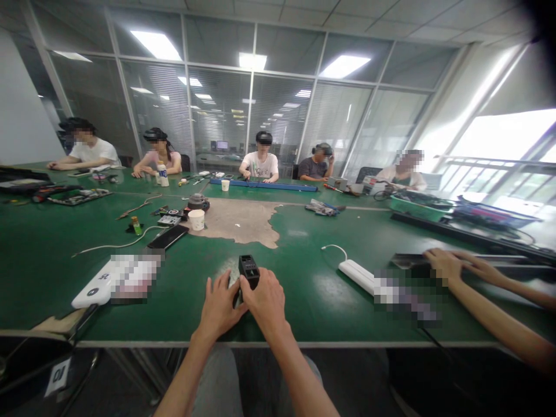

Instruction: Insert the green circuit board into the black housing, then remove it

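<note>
Box (249, 266), black and with small openings in its upper face, sits close to the near edge of the green table (304, 272), between the person's two hands; take it as the hub of a clock. At five o'clock the right hand (266, 298) closes on it, thumb pressed to its near face and fingers curved behind its right side. At seven o'clock the left hand (222, 302) has its fingers loosely spread, reaching toward the lower left of the box; I cannot tell whether its thumb and forefinger grip anything there. Toward nine o'clock lies a white power bank (91, 286) with a dark cable at its near end, and at ten o'clock a dark phone (169, 236). A paper cup (196, 220) stands at eleven, by the edge of a bare patch (238, 220) in the table's green covering. Farther off at twelve is a long blue bar (278, 186) in front of a seated person (260, 162). A grey bundle (321, 207) lies at one o'clock, a green basket (417, 207) well away at two. Toward three lies a white stick-shaped device (357, 277) with a short cord; beyond it a co-worker's hands (447, 266) rest on a dark bar (408, 262).
</note>
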Tool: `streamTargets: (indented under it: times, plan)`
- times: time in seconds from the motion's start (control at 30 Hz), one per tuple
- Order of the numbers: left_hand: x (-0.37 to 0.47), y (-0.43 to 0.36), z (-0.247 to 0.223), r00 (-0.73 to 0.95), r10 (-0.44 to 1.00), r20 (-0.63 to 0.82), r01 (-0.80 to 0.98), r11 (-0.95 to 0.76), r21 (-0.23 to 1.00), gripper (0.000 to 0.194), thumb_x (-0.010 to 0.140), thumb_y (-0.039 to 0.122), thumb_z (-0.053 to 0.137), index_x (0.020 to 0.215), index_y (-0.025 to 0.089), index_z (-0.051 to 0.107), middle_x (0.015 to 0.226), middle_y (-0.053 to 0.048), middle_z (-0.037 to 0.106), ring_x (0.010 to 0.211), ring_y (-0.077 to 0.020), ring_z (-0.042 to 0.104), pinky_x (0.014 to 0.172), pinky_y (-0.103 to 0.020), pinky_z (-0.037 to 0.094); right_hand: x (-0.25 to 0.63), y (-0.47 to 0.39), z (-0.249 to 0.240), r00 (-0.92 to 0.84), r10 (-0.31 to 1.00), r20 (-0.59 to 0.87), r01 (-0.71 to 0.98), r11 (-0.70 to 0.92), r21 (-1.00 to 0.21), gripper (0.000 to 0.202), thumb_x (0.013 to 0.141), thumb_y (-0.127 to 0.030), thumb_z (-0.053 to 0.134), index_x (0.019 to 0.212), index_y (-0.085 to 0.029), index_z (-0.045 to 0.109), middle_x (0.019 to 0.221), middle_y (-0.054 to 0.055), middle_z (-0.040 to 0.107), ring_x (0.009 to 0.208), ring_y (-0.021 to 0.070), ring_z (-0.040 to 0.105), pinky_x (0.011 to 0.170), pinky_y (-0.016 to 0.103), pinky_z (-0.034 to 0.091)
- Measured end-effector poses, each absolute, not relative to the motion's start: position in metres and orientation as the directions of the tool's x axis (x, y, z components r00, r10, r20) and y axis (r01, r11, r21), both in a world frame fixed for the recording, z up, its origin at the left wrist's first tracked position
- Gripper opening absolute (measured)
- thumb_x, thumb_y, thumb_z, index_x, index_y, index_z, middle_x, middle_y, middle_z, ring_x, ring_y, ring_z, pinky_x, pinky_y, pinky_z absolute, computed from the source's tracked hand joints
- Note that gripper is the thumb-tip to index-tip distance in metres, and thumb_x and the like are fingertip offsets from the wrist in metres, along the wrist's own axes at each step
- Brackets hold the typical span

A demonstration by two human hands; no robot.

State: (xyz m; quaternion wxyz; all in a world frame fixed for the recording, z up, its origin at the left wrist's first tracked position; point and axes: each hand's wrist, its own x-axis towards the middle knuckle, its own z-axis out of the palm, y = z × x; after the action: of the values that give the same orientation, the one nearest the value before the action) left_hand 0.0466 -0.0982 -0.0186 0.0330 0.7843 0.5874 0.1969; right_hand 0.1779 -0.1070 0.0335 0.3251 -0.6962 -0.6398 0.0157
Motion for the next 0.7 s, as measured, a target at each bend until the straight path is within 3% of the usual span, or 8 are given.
streamTargets:
  times: [0.13,0.3,0.53,0.7]
  plan:
    - [0.047,-0.097,-0.02,0.217,0.94,0.265,0.917,-0.289,0.273,0.059,0.082,0.042,0.056,0.138,0.025,0.046,0.154,-0.012,0.033,0.139,-0.03,0.031,0.115,-0.056,0.014,0.174,-0.109,0.031,0.183,0.91,0.372,0.897,0.0,-0.441,0.028,0.087,-0.044,0.055,0.097,-0.019,0.058,0.094,0.008,0.063,0.084,0.0217,0.064,0.072,0.029,0.043]
    - [0.047,-0.096,-0.019,0.201,0.951,0.235,0.923,-0.264,0.279,0.067,0.084,0.038,0.048,0.146,0.015,0.036,0.155,-0.014,0.03,0.14,-0.029,0.03,0.116,-0.053,0.014,0.172,-0.114,0.028,0.184,0.921,0.342,0.908,-0.026,-0.418,0.026,0.087,-0.043,0.055,0.096,-0.019,0.057,0.095,0.008,0.062,0.084,0.0217,0.064,0.071,0.029,0.043]
    - [0.049,-0.094,-0.024,0.191,0.951,0.242,0.923,-0.258,0.285,0.071,0.085,0.034,0.041,0.15,0.011,0.024,0.157,-0.014,0.028,0.142,-0.0278,0.028,0.118,-0.05,0.012,0.174,-0.121,0.012,0.176,0.933,0.314,0.914,-0.037,-0.403,0.03,0.086,-0.044,0.056,0.104,-0.019,0.055,0.095,0.008,0.062,0.084,0.0231,0.065,0.07,0.03,0.044]
    - [0.05,-0.093,-0.024,0.183,0.954,0.235,0.929,-0.246,0.276,0.074,0.082,0.029,0.045,0.151,0.013,0.023,0.157,-0.013,0.028,0.142,-0.0276,0.027,0.118,-0.051,0.01,0.176,-0.124,0.001,0.203,0.924,0.325,0.902,-0.047,-0.429,0.046,0.085,-0.049,0.058,0.119,-0.019,0.053,0.106,0.01,0.061,0.095,0.0246,0.064,0.075,0.031,0.046]
